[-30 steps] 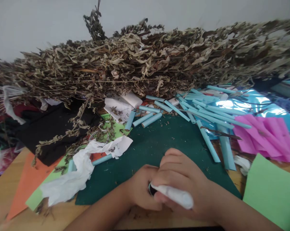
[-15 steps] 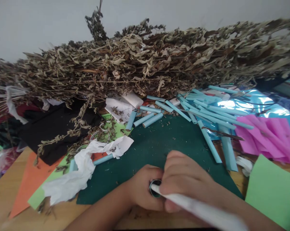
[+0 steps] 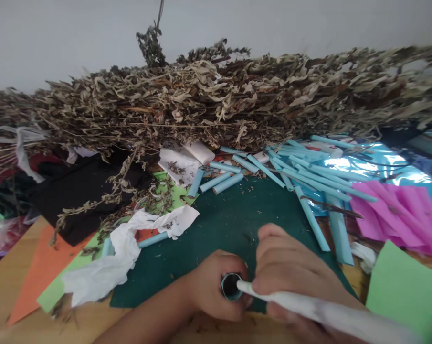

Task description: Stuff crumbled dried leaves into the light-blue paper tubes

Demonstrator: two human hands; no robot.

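Note:
My left hand (image 3: 219, 286) is closed round a short paper tube, its round mouth (image 3: 231, 286) facing up at me with a dark inside. My right hand (image 3: 294, 277) grips a long white paper roll (image 3: 319, 308), narrow at its tip and wider toward the lower right. The roll's tip lies at the right rim of the tube's mouth. Both hands are over the front part of a dark green sheet (image 3: 233, 215). How far the tube reaches below my left fingers is hidden.
Light blue paper tubes (image 3: 309, 167) lie heaped behind my hands. Dried leafy stems (image 3: 216, 105) span the back. Crumpled white paper (image 3: 119, 258) and orange paper (image 3: 40, 272) are left; pink paper (image 3: 398, 215) and a light green sheet (image 3: 402, 286) are right.
My right hand has drawn the white roll to the right, and its tip has come from inside the tube's mouth to the rim. My left hand still holds the tube. The view has tilted slightly.

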